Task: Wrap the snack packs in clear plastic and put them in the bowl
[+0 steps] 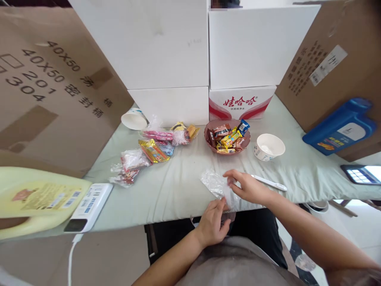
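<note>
Left hand (212,222), right hand (248,186), pinching clear bag (216,184), contents unclear

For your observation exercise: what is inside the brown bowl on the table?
The brown bowl holds a heap of wrapped snacks: yellow, red, brown and one blue packet on top. The lower packets and the bowl's bottom are covered by the heap.

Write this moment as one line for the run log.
left hand: holds clear plastic bag | right hand: holds the same bag | behind: bowl of snacks, paper cup
</note>
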`<state>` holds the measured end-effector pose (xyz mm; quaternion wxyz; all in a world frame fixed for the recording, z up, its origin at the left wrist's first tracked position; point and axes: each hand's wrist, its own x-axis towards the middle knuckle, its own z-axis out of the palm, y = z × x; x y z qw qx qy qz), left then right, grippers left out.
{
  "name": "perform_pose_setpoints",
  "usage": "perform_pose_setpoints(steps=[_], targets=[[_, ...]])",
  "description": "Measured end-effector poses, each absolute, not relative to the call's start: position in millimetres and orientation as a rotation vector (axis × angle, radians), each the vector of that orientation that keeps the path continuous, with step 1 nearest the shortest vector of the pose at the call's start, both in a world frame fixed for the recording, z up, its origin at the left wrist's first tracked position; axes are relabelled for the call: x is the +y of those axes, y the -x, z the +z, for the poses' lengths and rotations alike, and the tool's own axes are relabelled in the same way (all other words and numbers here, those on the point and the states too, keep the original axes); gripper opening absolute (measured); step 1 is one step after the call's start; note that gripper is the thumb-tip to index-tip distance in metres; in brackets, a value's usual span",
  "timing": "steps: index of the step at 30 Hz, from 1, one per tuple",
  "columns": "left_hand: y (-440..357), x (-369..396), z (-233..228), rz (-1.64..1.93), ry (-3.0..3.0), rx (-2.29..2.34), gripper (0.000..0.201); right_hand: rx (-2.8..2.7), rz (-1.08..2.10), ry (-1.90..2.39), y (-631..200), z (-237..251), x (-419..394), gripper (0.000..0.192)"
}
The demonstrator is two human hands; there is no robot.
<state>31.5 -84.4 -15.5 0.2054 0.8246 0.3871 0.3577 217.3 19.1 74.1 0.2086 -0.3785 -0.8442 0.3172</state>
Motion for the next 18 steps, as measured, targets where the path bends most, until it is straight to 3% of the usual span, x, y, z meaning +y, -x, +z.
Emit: perform_pose_setpoints(steps=[6, 14, 18], targets=[[-35, -82, -17, 1.064, -2.084, 1.187, 0.084, -2.245, 0.922, 1.205, -150, 30, 58, 0.036], [-21, -84, -3, 1.075, -2.020, 1.260, 0.035, -2.339, 0.940, 0.839, -134, 26, 56, 0.034], [-17, -85, -1, 1.056, -2.052, 1.222, 0.021, -2.455, 0.918, 0.751, -116, 30, 53, 0.031]])
